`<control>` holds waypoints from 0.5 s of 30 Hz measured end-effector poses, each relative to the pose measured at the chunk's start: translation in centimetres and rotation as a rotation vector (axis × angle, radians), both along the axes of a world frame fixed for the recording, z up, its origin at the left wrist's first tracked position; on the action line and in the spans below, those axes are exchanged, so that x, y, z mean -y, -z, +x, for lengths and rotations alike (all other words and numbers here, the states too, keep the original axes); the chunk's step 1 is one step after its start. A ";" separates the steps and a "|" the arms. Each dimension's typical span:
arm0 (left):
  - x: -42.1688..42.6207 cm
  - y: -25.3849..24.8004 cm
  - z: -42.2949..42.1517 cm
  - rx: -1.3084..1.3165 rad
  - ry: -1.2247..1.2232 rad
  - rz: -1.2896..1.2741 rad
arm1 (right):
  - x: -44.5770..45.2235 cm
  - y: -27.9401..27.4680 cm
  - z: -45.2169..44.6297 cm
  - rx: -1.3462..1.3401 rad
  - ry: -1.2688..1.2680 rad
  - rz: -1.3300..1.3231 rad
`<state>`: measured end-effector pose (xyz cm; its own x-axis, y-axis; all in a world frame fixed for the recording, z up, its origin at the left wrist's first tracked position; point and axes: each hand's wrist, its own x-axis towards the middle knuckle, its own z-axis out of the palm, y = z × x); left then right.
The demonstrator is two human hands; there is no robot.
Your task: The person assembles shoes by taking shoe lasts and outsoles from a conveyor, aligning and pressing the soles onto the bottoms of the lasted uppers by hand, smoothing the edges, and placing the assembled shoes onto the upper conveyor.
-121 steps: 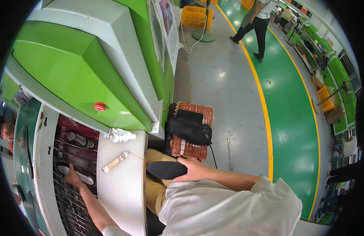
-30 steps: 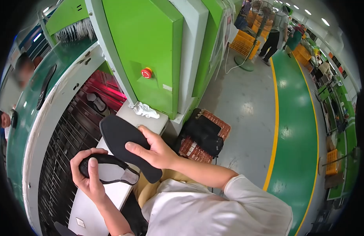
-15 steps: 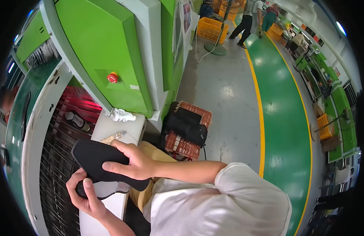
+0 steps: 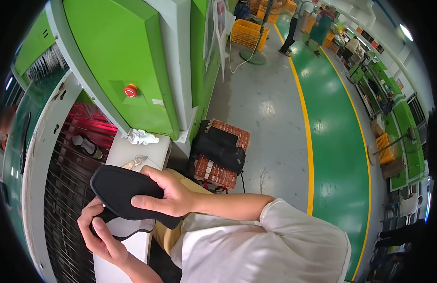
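Observation:
My right hand [image 4: 169,195] is closed on a black insole-shaped piece [image 4: 121,188], thumb on its upper face and fingers along the far edge. Just below it, my left hand [image 4: 100,233] is closed around a dark shoe upper with a pale grey inside [image 4: 129,228]. Part of this upper is hidden beneath the black piece. My left fingertips are close to the black piece's edge; whether they touch it I cannot tell. Both things are over a white ledge [image 4: 115,266] beside a machine's bed of dark rods.
A shoe [image 4: 87,146] lies on the rod bed [image 4: 70,207] under red light. On the ledge are a white cloth [image 4: 143,137] and a clear-tipped tool or bottle [image 4: 134,162]. A red stop button [image 4: 130,90] is on the green machine. A black bag [image 4: 218,150] rests on a red woven stack.
The black piece has turned to show more of its face and covers more of the shoe upper. My left hand remains beside it. The view has shifted slightly; people in the aisle have moved.

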<state>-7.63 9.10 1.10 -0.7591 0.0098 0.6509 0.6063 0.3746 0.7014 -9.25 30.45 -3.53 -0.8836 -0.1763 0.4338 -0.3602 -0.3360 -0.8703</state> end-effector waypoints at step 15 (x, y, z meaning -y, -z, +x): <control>-1.4 0.1 -1.4 -0.015 0.159 -0.142 | -1.8 -0.7 -0.7 -0.086 0.062 0.108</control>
